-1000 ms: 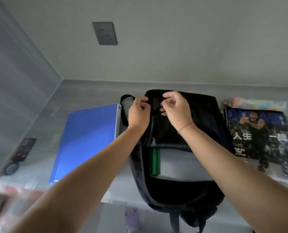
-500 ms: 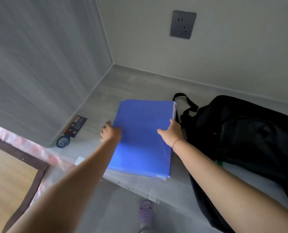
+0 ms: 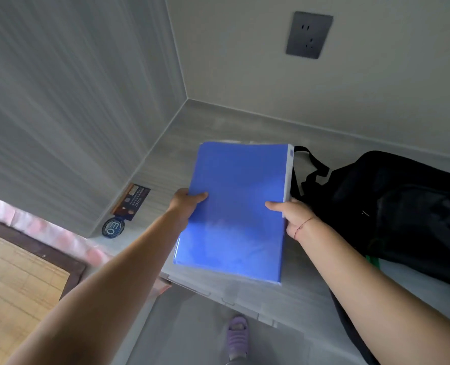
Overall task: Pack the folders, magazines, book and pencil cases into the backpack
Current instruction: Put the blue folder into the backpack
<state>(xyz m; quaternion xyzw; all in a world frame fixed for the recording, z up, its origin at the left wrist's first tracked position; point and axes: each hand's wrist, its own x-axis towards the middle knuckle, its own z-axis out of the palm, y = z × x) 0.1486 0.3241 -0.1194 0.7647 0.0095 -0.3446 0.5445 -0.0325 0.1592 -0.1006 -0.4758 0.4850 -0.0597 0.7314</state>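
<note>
Both hands have the blue folder (image 3: 237, 206) now: left hand (image 3: 185, 204) on its left edge, right hand (image 3: 294, 214) on the spine side. The fingers (image 3: 200, 196) are pinching it, thumbs on top, the rest hidden underneath. It's up off the bench (image 3: 218, 122), just left of the black backpack (image 3: 402, 206). I'd swing it right and slide it in edge-on at the bag's near end, so the corners don't snag fabric. Half a second ago it lay flat on the bench, with the hands only arriving at its edges.
</note>
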